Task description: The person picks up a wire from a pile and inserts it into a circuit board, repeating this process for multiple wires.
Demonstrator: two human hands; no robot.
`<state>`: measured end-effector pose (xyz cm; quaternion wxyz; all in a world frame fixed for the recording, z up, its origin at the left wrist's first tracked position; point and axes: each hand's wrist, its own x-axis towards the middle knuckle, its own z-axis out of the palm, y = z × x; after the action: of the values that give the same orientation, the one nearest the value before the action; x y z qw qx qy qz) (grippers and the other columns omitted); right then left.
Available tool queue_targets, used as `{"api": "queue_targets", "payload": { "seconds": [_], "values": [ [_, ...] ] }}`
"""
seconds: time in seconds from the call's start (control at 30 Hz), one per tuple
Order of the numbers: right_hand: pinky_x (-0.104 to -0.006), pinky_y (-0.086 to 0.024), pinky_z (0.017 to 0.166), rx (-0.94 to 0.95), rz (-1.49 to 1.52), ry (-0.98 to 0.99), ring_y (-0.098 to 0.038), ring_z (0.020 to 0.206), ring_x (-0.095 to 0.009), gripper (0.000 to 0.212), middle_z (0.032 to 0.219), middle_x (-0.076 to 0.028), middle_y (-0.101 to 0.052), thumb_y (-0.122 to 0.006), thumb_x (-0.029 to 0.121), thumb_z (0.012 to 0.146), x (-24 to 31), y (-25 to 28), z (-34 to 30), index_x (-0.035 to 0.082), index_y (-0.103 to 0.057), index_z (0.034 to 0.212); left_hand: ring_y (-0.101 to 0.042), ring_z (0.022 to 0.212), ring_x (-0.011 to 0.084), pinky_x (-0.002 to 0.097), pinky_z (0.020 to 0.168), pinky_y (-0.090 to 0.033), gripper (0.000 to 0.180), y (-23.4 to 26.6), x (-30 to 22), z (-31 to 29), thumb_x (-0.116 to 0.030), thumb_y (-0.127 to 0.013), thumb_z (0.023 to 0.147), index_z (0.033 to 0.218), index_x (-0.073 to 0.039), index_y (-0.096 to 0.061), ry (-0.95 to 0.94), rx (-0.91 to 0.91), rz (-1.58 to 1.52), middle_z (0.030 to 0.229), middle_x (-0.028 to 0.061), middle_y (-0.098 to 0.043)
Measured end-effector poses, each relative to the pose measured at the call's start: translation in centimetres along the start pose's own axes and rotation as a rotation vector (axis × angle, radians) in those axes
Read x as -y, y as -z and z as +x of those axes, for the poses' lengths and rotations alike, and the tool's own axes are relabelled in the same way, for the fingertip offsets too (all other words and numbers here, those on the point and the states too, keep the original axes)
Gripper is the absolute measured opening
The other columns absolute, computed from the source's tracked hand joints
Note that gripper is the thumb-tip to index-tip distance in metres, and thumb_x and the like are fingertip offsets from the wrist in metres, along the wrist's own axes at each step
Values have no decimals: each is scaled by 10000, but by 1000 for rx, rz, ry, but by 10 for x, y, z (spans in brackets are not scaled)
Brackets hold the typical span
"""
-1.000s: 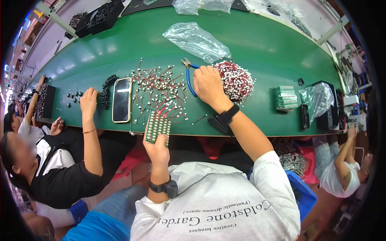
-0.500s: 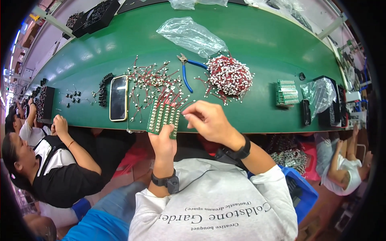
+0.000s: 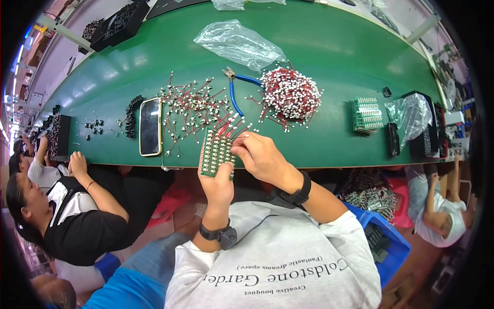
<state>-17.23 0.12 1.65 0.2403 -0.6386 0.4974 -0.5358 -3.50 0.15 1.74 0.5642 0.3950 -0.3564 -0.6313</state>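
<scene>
My left hand grips a green circuit board panel with rows of small pale metal parts, its thumb across the lower front. Red wires with white ends stick out along the panel's far edge. At the panel's right edge, the thumb and forefinger of my right hand are pinched together; what lies between them is too small to make out. Just past the panel spreads a loose scatter of short red wires with small connectors. A dense heap of red wires with white ends sits farther right.
Blue-handled cutters and a clear plastic bag lie beyond. A phone is to the left. Stacked green boards and a black case are right. A blue crate stands below the table edge; a co-worker sits left.
The panel in my left hand has shifted slightly right and turned. My right hand has moved in from just beside the panel, and its fingertips now meet the panel's right edge.
</scene>
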Motion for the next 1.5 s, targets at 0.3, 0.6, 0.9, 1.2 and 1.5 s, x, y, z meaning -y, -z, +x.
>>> {"api": "queue_targets", "payload": {
  "seconds": [0.3,0.6,0.9,1.2,1.5],
  "values": [
    [-365,-500,615,135,59,-98,-640,695,-299,84,838,-166,-647,-669,15,860,0,7,-3,-40,-628,908,-632,957,150,258,804,-491,450,0,0,-1,157,-498,739,1165,44,-592,-22,-30,-12,1073,76,-647],
    [-392,-498,628,51,-121,37,-610,711,-328,102,833,-152,-606,-660,-22,840,7,-6,-9,-17,-600,922,-628,931,144,258,791,-494,431,3,1,-2,166,-487,755,1156,47,-590,-21,-46,-28,1055,74,-643],
    [-393,-494,623,7,-37,49,-606,716,-335,138,873,-172,-593,-649,-63,822,8,-10,-2,-34,-573,933,-581,856,63,189,683,-479,698,13,1,-4,134,-497,789,1471,54,-371,-27,25,75,1168,69,-606],
    [-385,-523,595,13,-116,42,-630,706,-335,146,861,-167,-610,-656,-59,803,5,-16,-3,-43,-574,923,-583,953,78,194,765,-486,692,16,4,-1,137,-465,799,1479,65,-353,-41,83,71,1227,86,-588],
    [-393,-537,619,40,-199,64,-640,724,-344,145,878,-171,-625,-662,-46,800,10,-17,0,-25,-585,921,-571,1095,107,228,936,-460,696,16,-1,-1,149,-431,818,1500,60,-325,-87,144,141,1307,102,-570]
  ]
}}
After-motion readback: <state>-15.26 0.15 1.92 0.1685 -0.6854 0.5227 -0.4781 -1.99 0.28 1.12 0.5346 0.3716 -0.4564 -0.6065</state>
